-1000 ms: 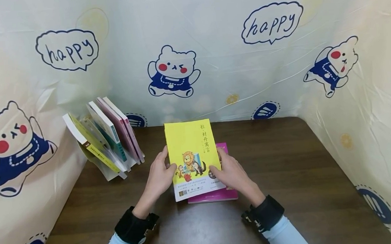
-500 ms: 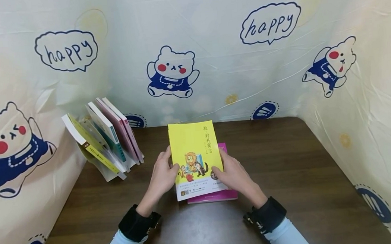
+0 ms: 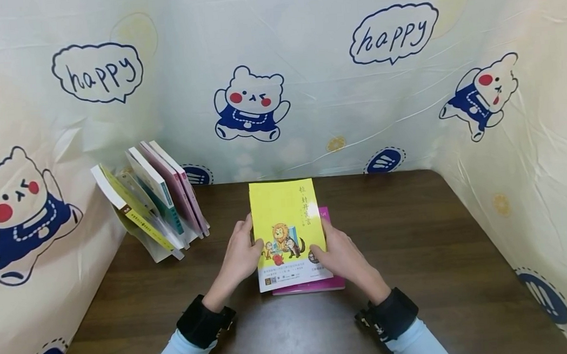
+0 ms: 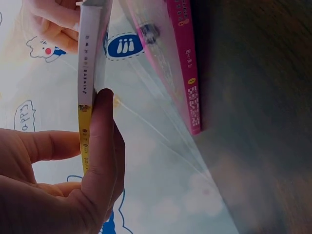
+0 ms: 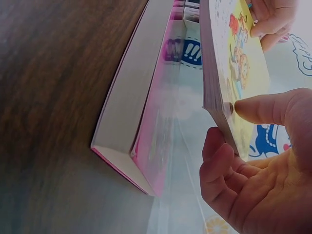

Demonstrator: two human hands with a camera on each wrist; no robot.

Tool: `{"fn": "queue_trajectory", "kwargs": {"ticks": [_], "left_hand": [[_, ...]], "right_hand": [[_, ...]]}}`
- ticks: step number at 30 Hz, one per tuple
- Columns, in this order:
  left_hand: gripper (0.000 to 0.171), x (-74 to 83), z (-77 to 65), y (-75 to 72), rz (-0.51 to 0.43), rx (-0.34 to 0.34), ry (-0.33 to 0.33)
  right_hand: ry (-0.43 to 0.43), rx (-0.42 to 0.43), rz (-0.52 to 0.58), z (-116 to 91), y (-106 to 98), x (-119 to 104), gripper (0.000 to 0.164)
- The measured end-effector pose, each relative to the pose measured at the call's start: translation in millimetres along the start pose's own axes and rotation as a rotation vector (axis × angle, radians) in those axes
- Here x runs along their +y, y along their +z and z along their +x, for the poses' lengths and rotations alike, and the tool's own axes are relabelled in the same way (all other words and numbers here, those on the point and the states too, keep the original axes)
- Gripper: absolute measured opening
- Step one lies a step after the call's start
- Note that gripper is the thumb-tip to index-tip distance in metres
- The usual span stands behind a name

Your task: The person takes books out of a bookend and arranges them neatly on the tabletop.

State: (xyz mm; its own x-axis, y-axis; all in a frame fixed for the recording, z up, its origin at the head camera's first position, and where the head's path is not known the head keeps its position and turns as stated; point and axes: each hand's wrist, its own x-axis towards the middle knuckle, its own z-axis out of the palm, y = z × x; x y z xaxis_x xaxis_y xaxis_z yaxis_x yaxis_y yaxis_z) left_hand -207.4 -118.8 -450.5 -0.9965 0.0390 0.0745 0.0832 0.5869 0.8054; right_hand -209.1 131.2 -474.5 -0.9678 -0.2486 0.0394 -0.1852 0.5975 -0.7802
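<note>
Two hands on one slim yellow paperback: left hand pinching the spine side, right hand pinching the opposite side, right thumb on the front cover and fingers curled behind. Compared with a second ago, it's shifted a bit to the right and straightened up, so it sits more squarely over the magenta book lying around the middle of the surface. My read is the two are closer to lined up, but both wrist views show a gap, so they're not touching.

Texture-wise: the yellow cover is smooth with a white glare patch by the title, while the magenta one is a chunky glossy slab with pale page edges. Tabletop's dark wood grain. Bunch of books leaning near the far left corner, creased bear-print backdrop behind.
</note>
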Motion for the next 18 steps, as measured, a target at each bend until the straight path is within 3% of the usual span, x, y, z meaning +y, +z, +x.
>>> {"fn": "queue_trajectory", "kwargs": {"ticks": [10, 18], "left_hand": [[0.076, -2.5, 2.6, 6.3, 0.014, -0.028, -0.006], [0.081, -1.3, 6.3, 12.2, -0.014, -0.004, -0.019]], "right_hand": [[0.030, 0.001, -0.025, -2, 0, 5, 0.064], [0.056, 0.021, -0.066, -4, -2, 6, 0.071]]}}
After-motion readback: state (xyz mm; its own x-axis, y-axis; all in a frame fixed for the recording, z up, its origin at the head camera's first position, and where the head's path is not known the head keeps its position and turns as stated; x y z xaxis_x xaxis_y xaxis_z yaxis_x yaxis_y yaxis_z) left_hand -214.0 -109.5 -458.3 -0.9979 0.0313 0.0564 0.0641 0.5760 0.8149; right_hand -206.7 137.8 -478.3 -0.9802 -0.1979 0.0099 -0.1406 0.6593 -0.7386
